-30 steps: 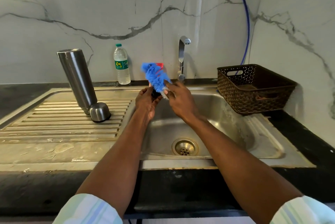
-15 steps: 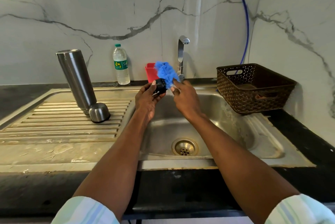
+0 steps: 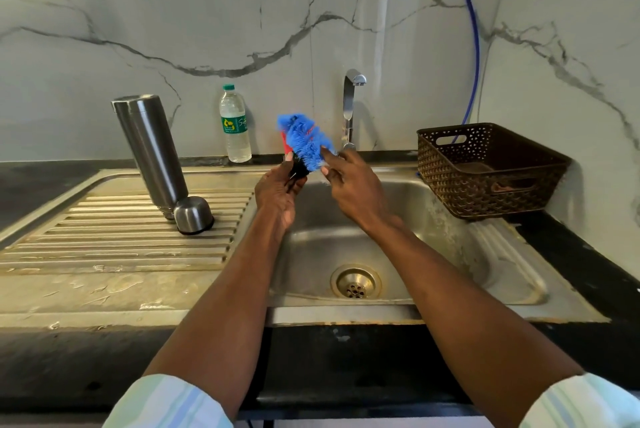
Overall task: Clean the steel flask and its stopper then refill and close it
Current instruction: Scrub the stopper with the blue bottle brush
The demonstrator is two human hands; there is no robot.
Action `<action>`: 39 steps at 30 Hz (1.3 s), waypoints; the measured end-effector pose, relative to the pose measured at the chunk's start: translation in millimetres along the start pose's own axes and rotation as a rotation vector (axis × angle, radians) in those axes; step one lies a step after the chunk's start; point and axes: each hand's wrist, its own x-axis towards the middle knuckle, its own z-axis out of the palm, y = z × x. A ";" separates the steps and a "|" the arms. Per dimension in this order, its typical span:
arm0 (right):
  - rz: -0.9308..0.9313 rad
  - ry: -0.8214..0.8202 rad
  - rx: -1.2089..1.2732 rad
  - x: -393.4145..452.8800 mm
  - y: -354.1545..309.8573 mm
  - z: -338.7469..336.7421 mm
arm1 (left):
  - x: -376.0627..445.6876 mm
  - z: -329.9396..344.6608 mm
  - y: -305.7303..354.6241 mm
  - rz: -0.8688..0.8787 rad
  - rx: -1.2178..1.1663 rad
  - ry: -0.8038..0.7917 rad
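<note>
The steel flask (image 3: pixel 149 150) stands mouth-down and tilted on the draining board (image 3: pixel 104 237), leaning against its steel cap (image 3: pixel 192 214). Above the sink basin (image 3: pixel 408 247), my left hand (image 3: pixel 278 190) holds the small black stopper (image 3: pixel 298 168) between fingers and thumb. My right hand (image 3: pixel 353 185) grips a blue bristle brush (image 3: pixel 304 142) by its handle end, and the bristles lie against the stopper. The stopper is mostly hidden by the brush and my fingers.
A water bottle (image 3: pixel 235 124) stands at the back wall, beside a red cup (image 3: pixel 286 145) half hidden by the brush. The tap (image 3: pixel 350 105) rises behind my hands. A brown woven basket (image 3: pixel 485 168) sits on the right counter. The drain (image 3: pixel 355 284) is in the basin floor.
The brush swung right and then back left across the stopper. My hands stayed over the basin, and the flask and cap did not move.
</note>
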 end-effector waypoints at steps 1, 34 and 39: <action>0.048 0.008 0.030 1.7 0.6 0.5 | -0.7 -1.1 0.3 -0.013 0.003 -0.008; 0.009 -0.043 0.020 -0.9 -23.2 8.2 | -8.7 2.7 1.0 -0.075 -0.024 -0.105; 0.066 -0.024 0.014 1.8 -23.8 11.4 | -7.1 2.2 -2.9 -0.091 0.005 -0.100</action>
